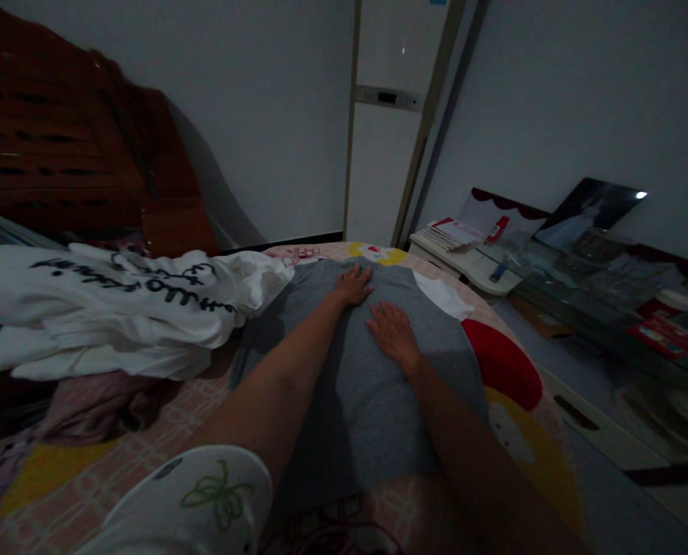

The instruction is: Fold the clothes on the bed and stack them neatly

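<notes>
A grey garment [355,385] lies spread flat on a bed with a patterned pink, yellow and red cover [511,401]. My left hand [352,285] rests palm down near the garment's far edge, fingers stretched out. My right hand [393,333] lies flat on the cloth just beside it, a little nearer to me, fingers also extended. Neither hand holds anything. A white piece of cloth [442,297] peeks out from under the garment's right side.
A pile of white clothes with black lettering [129,312] sits on the bed at left, over pinkish fabric [101,405]. A dark wooden headboard [60,146] stands behind. A white nightstand with papers [465,250] and a cluttered glass-topped surface [610,293] are at right.
</notes>
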Motion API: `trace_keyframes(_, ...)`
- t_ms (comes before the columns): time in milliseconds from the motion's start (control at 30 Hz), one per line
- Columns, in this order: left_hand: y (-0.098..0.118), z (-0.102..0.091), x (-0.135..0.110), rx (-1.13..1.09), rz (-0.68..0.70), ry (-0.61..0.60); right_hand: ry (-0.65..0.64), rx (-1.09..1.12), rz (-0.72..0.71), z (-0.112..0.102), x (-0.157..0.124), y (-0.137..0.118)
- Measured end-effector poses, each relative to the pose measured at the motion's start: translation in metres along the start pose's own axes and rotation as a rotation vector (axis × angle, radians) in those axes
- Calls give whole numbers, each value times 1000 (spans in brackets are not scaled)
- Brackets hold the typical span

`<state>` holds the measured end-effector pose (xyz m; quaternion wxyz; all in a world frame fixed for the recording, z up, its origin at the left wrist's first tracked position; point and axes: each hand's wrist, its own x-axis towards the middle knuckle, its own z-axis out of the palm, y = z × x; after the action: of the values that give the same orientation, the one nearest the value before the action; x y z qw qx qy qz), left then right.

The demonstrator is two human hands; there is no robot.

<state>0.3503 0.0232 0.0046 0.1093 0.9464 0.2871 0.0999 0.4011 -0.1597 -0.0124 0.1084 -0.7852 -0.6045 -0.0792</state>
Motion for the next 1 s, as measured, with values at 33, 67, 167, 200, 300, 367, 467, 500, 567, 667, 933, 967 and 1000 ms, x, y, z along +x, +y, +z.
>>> trace_keyframes(33, 0, -1, -3, 6, -9, 14, -4, 4, 0, 0, 0, 0)
trace_keyframes(67, 0, -2, -7, 14, -7, 23, -11, 7, 3, 0, 1, 1)
trace_keyframes(167, 0, -8, -31, 34, 3, 16, -39, 13, 17, 0, 2, 1)
trace_keyframes(200, -1, -11, -42, 40, -2, 13, -48, 16, 21, -1, 2, 1)
trace_keyframes(300, -6, -21, -78, 50, -14, 30, -73, 30, 35, -2, 2, -1)
trace_keyframes(367, -12, -29, -101, 51, -16, 46, -91, 44, 51, -4, 2, -2)
trace_keyframes(467, -24, -41, -127, 43, -61, 69, -126, 85, 76, -9, 2, -3)
trace_keyframes(500, -28, -44, -134, 38, -78, 80, -146, 103, 86, -12, 3, -3)
trace_keyframes(567, -35, -51, -146, 30, -108, 103, -214, 145, 103, -21, 4, 0)
trace_keyframes(667, -45, -55, -160, 34, -161, 151, -354, 232, 62, -37, 0, 2)
trace_keyframes(933, -63, -49, -181, 17, -207, 368, -208, 209, -36, -25, -42, -10)
trace_keyframes(967, -63, -51, -183, 6, -179, 418, -178, 198, -44, -21, -44, -10)
trace_keyframes(1000, -63, -53, -184, -2, -151, 468, -156, 194, -57, -18, -46, -9)
